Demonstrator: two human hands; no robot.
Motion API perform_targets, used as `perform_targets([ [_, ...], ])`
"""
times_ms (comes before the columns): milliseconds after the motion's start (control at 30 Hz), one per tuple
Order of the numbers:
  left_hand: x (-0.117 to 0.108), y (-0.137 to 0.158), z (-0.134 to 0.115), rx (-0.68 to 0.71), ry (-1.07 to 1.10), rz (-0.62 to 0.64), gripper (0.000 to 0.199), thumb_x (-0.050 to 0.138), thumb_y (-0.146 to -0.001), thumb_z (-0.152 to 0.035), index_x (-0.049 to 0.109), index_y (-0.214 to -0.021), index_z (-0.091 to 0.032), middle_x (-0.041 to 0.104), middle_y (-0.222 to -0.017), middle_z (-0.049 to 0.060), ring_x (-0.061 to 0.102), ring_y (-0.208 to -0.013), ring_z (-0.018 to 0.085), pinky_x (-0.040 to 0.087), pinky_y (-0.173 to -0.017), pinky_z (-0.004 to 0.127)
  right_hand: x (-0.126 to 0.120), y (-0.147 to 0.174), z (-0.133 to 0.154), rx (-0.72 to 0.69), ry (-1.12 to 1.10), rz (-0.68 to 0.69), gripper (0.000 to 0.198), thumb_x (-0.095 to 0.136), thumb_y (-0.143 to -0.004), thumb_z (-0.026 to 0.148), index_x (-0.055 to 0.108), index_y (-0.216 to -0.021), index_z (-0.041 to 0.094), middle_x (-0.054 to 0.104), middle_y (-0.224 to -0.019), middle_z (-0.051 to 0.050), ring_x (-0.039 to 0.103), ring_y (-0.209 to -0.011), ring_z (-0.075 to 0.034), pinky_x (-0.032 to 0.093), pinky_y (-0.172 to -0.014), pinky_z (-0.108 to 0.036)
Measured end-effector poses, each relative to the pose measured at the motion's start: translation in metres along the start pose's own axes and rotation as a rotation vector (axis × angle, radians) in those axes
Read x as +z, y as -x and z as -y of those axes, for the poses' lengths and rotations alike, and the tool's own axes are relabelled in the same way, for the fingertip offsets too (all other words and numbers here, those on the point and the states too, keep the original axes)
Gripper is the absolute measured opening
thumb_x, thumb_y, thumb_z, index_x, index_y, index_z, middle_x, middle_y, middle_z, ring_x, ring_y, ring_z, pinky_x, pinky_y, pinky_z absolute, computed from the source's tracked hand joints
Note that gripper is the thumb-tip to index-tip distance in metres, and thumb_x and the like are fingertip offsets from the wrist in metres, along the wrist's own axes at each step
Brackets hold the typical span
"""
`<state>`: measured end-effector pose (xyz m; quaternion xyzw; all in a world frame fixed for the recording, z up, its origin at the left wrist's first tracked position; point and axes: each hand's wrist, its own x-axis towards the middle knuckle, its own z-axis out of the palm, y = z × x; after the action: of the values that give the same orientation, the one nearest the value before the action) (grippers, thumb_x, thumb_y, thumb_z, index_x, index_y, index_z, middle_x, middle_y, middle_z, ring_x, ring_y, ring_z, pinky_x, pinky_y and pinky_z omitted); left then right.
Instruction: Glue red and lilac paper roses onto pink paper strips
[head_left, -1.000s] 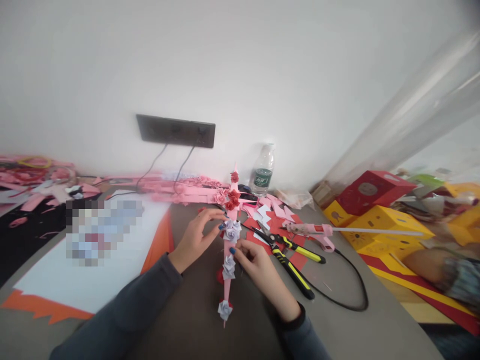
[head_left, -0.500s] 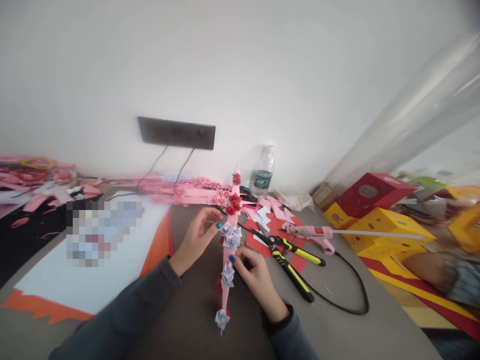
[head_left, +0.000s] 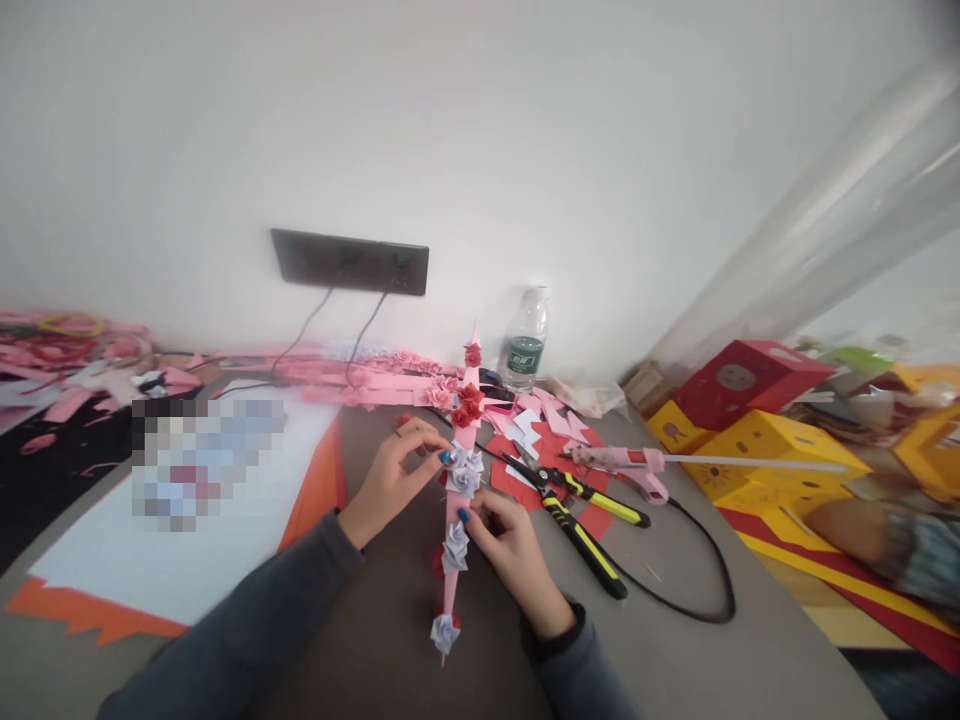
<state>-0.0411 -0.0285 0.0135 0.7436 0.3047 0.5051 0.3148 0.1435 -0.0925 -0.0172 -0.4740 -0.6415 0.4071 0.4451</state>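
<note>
Upright in front of me is a narrow pink paper strip (head_left: 457, 509) with a pointed top, dotted with red paper roses (head_left: 468, 404) and pale lilac paper roses (head_left: 455, 547). My right hand (head_left: 510, 545) grips its middle, thumb on the front and fingers curled behind. My left hand (head_left: 394, 475) is at the upper lilac rose cluster (head_left: 465, 468), with thumb and forefinger closed on the cluster's left edge. A bit of red paper shows just above the left knuckles; whether that hand holds it is unclear.
Right of the strip lie yellow-and-black pliers (head_left: 589, 548) and a pink glue gun (head_left: 619, 459) with a black cord, near paper scraps (head_left: 551, 412). A bottle (head_left: 526, 340) stands by the wall. White sheets (head_left: 247, 560) lie left. Yellow boxes (head_left: 772, 455) and another person's arm (head_left: 851, 530) are at right.
My left thumb and forefinger have come together at the lilac roses, and the red bit above that hand has come into view. My right hand has kept its grip.
</note>
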Motion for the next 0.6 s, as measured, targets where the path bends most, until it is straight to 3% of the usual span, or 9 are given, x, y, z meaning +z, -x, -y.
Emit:
perform_targets([
  [600,0.0001,0.0012,0.0017,0.037,-0.095,-0.004,0.010,0.061,-0.096,-0.023,0.070,-0.094,-0.019,0.060,-0.095,0.004,0.060,-0.090,0.018,0.049,-0.080,0.028,0.0007,0.0006,-0.0081,-0.067,0.022,-0.005,0.041,0.055,-0.093,0.052,0.054,-0.070,0.020,0.043,-0.059,0.003,0.037,-0.054,-0.012,0.031,-0.051,-0.024],
])
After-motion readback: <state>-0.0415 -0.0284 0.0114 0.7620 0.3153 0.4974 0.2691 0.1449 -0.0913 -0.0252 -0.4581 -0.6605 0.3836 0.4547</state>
